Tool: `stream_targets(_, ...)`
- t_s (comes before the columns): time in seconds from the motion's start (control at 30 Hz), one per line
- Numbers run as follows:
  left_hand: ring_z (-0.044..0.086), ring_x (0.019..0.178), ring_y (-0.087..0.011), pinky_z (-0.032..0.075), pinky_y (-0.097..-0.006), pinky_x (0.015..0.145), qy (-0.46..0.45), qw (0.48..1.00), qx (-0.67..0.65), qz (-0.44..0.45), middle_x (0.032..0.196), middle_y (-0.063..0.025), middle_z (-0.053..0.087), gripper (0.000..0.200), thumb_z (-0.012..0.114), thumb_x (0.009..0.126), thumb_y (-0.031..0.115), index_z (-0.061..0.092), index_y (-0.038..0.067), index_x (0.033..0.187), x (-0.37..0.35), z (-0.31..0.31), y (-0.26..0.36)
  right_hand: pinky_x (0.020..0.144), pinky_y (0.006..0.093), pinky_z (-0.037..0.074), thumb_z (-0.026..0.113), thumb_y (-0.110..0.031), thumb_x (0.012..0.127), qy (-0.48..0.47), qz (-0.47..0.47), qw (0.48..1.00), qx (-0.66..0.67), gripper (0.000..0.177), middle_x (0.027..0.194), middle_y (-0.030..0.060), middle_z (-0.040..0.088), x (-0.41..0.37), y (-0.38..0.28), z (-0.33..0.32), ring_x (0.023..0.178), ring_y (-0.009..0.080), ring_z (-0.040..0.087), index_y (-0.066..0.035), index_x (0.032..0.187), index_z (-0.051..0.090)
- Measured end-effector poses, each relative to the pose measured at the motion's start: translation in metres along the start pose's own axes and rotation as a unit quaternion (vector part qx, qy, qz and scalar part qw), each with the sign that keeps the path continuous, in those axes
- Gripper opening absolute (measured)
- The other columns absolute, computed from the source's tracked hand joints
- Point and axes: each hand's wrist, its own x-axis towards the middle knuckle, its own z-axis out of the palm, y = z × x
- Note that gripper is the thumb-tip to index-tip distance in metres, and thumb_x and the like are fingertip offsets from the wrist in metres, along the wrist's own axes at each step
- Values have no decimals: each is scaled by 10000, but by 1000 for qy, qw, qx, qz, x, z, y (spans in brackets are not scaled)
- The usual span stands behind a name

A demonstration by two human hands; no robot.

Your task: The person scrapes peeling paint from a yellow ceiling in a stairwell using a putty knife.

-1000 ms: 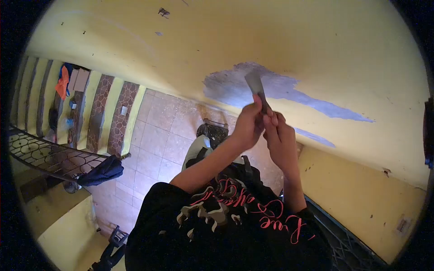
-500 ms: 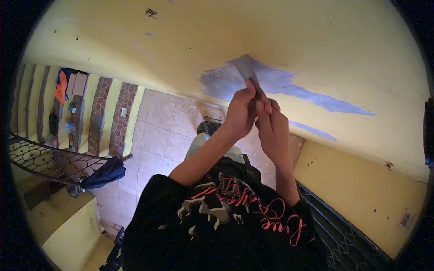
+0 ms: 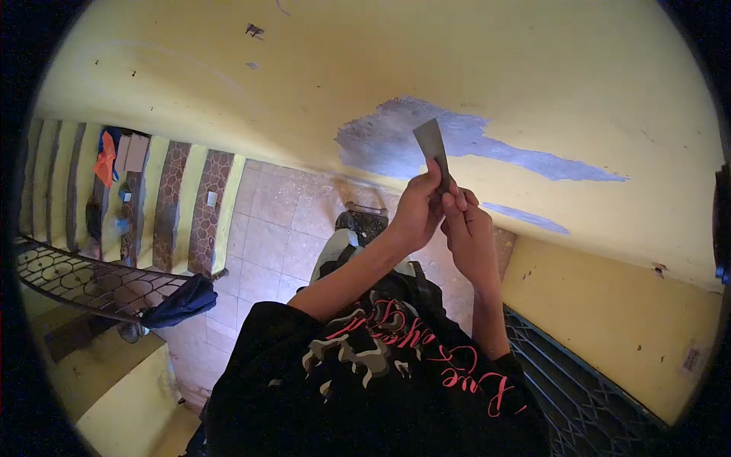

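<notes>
A scraper with a flat, flared metal blade points up toward the yellow wall. Its blade overlaps a grey, bare patch with ragged paint edges. My left hand is closed round the handle, the thumb lying along it toward the blade. Against the handle's lower end, my right hand is closed too, its fingertips meeting those of the left. The two hands hide most of the handle.
To the left, stairs hold an orange cloth. A dark cloth hangs on the metal railing. Below me lies a tiled floor with paint flecks. A folding metal gate stands at the lower right.
Both hands and the scraper have moved down in the view, back from the patch's upper edge. The blade now shows its full flat face. The grip stays the same.
</notes>
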Motion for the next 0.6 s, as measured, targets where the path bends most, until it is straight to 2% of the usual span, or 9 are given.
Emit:
stream_targets(0.07,586,815,-277,453,-379,773,-1,999,35,21,664,-107,569,529,386,933,545,509,58,764,8,1,13,515,351,421,457,-323,968,29,-46,998,-24,386,627,144,548,11,-7,7,565,224,572,44,1051,549)
stream_targets(0.17,591,813,-276,457,-373,748,15,999,41,12,678,-111,580,510,418,933,517,508,48,752,3,7,10,512,344,422,461,-317,967,7,-40,999,7,385,617,126,533,4,-10,1,562,204,570,46,1072,540)
stream_targets(0.23,600,823,-280,460,-371,733,-19,997,75,23,691,-116,591,506,425,934,502,517,41,746,-3,19,22,507,344,421,471,-311,964,8,-15,1000,23,372,617,127,536,3,-15,-2,546,205,557,44,1028,561)
stream_targets(0.3,609,847,-291,463,-367,727,-8,990,116,77,680,-118,597,532,408,934,521,532,38,748,10,18,32,513,332,425,477,-311,962,40,-72,997,9,368,632,122,545,25,-16,3,558,194,556,41,970,585)
stream_targets(0.37,612,853,-297,467,-374,730,-27,987,121,105,689,-125,605,532,388,946,510,543,35,762,20,21,32,517,320,426,484,-306,960,2,-61,996,72,376,632,122,545,31,-18,-9,562,191,552,54,937,589)
stream_targets(0.43,625,766,-243,493,-331,700,-24,998,42,49,730,-139,633,547,374,973,451,576,1,737,4,31,30,519,312,426,488,-291,959,-40,2,999,21,369,672,133,554,6,-34,-19,557,194,546,66,948,581)
stream_targets(0.47,628,771,-246,493,-331,704,-7,996,62,61,740,-139,635,533,383,974,439,578,1,742,2,31,34,520,323,433,490,-284,958,-3,-99,992,76,362,729,149,574,14,-28,-8,554,203,557,68,969,577)
stream_targets(0.57,629,777,-249,490,-332,718,-1,993,94,78,736,-139,634,531,392,969,446,582,-2,758,14,15,37,530,333,444,487,-274,960,-14,-77,994,74,349,783,165,590,33,-21,0,572,218,581,63,994,572)
stream_targets(0.6,628,796,-250,490,-333,727,-25,994,79,76,743,-142,635,525,389,970,443,580,-7,778,8,19,36,541,352,453,477,-273,963,-6,-123,991,47,346,780,171,593,20,-25,-6,589,236,597,55,1021,568)
